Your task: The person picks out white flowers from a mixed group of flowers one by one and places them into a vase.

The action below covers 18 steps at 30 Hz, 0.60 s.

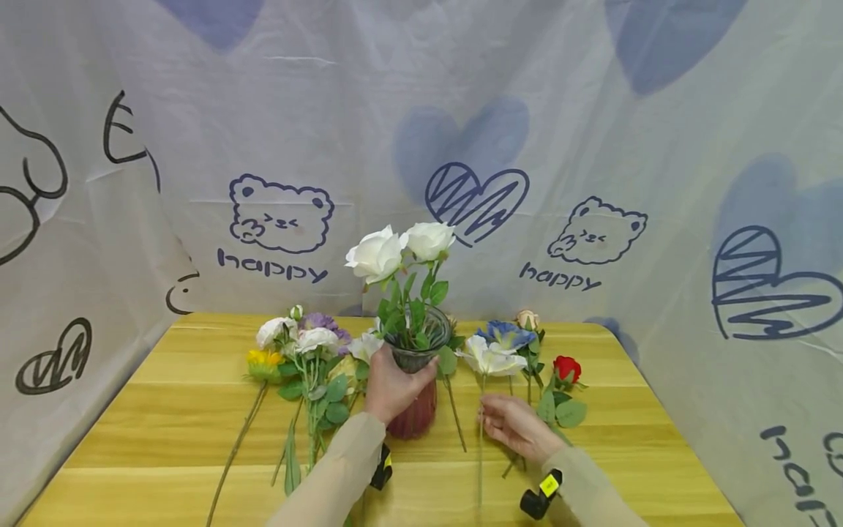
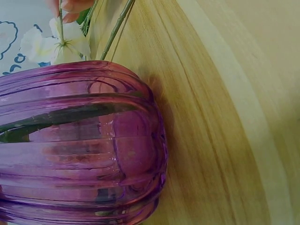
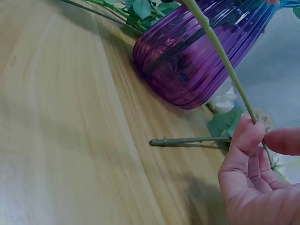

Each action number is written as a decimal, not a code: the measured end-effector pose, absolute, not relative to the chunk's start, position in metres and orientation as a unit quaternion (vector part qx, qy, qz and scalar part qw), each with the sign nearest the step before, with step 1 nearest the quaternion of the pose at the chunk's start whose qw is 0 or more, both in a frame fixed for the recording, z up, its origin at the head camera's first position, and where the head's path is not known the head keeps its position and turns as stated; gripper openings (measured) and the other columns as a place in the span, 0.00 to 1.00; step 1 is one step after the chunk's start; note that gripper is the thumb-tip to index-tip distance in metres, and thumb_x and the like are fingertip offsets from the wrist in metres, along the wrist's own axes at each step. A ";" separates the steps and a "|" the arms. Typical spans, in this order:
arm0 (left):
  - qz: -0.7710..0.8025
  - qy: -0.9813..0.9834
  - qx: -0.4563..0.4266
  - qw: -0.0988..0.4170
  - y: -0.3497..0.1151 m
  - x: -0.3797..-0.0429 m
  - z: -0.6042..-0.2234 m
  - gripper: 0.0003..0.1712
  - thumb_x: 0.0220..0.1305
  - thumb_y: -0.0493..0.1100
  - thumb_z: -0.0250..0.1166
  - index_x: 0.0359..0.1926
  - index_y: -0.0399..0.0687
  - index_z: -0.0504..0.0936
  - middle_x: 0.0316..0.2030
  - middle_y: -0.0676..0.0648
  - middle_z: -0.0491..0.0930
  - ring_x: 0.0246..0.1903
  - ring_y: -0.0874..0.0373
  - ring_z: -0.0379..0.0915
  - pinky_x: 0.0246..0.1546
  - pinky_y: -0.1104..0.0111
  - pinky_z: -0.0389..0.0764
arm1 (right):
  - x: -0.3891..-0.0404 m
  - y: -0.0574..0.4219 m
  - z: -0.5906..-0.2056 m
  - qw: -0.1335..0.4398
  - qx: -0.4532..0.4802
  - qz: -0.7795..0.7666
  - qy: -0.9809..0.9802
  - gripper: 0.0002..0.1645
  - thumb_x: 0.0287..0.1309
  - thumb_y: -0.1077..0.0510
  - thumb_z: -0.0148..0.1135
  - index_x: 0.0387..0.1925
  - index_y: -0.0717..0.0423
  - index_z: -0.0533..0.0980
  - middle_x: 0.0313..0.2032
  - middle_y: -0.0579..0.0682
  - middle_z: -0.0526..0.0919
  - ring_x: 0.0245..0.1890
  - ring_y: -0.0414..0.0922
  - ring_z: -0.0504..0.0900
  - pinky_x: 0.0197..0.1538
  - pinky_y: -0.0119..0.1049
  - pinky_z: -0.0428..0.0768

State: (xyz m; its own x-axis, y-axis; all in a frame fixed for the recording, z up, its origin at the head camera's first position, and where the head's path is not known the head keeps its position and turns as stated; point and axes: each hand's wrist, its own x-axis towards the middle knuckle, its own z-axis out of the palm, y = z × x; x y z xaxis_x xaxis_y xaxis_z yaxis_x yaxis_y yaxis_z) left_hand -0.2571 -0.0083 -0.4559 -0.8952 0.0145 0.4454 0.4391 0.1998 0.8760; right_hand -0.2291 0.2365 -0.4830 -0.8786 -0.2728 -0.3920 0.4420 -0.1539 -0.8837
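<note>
Right hand (image 1: 516,427) pinches a white flower (image 1: 492,357) by its stem (image 3: 224,61) between thumb and fingers, just right of the vase (image 1: 415,419). That flower is probably light, its stem springy, best gripped midway. Left hand (image 1: 397,386) curls round the vase below its rim; the smooth, glassy wall looks slippery and breakable.

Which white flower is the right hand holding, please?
The wide-petalled white flower just right of the ribbed vase: the right hand pinches its stem. Two white roses stand in the vase; other white blooms lie further left.
</note>
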 end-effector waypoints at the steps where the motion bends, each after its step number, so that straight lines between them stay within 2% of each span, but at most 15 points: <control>1: -0.616 -0.754 -0.150 0.173 -0.008 -0.257 -0.456 0.35 0.57 0.46 0.76 0.64 0.51 0.73 0.50 0.47 0.84 0.46 0.54 0.85 0.49 0.58 0.86 | -0.229 0.236 -0.482 0.235 0.070 -0.757 0.605 0.36 0.77 0.58 0.47 0.73 0.75 0.48 0.34 0.42 0.80 0.33 0.32 0.79 0.39 0.20 0.79; 4: -0.614 -0.754 -0.150 0.176 -0.007 -0.257 -0.457 0.35 0.57 0.46 0.76 0.64 0.51 0.73 0.51 0.47 0.84 0.47 0.54 0.85 0.49 0.57 0.86 | -0.228 0.235 -0.480 0.229 0.065 -0.760 0.604 0.37 0.77 0.59 0.47 0.74 0.75 0.46 0.35 0.43 0.80 0.33 0.32 0.78 0.39 0.20 0.79; 7: -0.612 -0.755 -0.148 0.181 -0.007 -0.258 -0.456 0.35 0.56 0.46 0.76 0.63 0.50 0.74 0.50 0.47 0.84 0.47 0.54 0.85 0.50 0.58 0.86 | -0.228 0.234 -0.477 0.219 0.066 -0.760 0.608 0.35 0.77 0.59 0.46 0.73 0.75 0.48 0.35 0.43 0.80 0.32 0.32 0.78 0.39 0.20 0.79; 9: -0.611 -0.756 -0.147 0.182 -0.007 -0.258 -0.456 0.34 0.56 0.46 0.76 0.63 0.50 0.74 0.50 0.47 0.85 0.46 0.54 0.85 0.49 0.58 0.86 | -0.229 0.233 -0.473 0.209 0.067 -0.759 0.613 0.31 0.77 0.59 0.47 0.70 0.74 0.54 0.35 0.44 0.80 0.33 0.33 0.78 0.38 0.21 0.79; 13: -0.612 -0.756 -0.147 0.181 -0.007 -0.258 -0.455 0.33 0.56 0.46 0.76 0.62 0.49 0.75 0.50 0.46 0.85 0.46 0.54 0.85 0.49 0.58 0.86 | -0.230 0.231 -0.463 0.183 0.072 -0.756 0.624 0.17 0.77 0.59 0.47 0.58 0.66 0.66 0.34 0.44 0.80 0.32 0.34 0.78 0.37 0.21 0.79; 15: -0.611 -0.756 -0.148 0.181 -0.008 -0.258 -0.455 0.34 0.56 0.46 0.76 0.62 0.49 0.74 0.50 0.46 0.85 0.47 0.54 0.85 0.49 0.58 0.86 | -0.232 0.231 -0.457 0.167 0.078 -0.756 0.629 0.12 0.77 0.59 0.47 0.54 0.63 0.68 0.34 0.44 0.80 0.32 0.34 0.78 0.36 0.22 0.79; 18: -0.609 -0.757 -0.152 0.183 -0.008 -0.259 -0.456 0.35 0.56 0.46 0.76 0.63 0.48 0.74 0.51 0.46 0.84 0.48 0.54 0.85 0.50 0.58 0.86 | -0.234 0.230 -0.446 0.146 0.085 -0.757 0.631 0.10 0.77 0.59 0.48 0.53 0.60 0.68 0.34 0.44 0.80 0.30 0.34 0.78 0.35 0.22 0.80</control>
